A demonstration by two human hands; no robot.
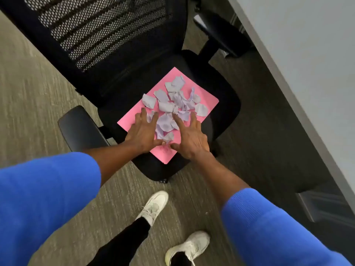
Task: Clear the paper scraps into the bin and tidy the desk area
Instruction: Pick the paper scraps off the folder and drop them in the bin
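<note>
Both hands, left hand and right hand, spread flat around lilac paper scraps on pink sheet

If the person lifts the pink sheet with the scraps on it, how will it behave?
The pink sheet looks thin and flat, so it would probably sag if lifted by one edge. The lilac paper scraps lie loose and crumpled on it; they seem very light and would likely slide off. The left hand and right hand lifting opposite edges could curve it into a trough.

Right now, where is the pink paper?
The pink paper lies flat on the black chair seat, mid-view, under the purple scraps, with both hands on its near end.
</note>
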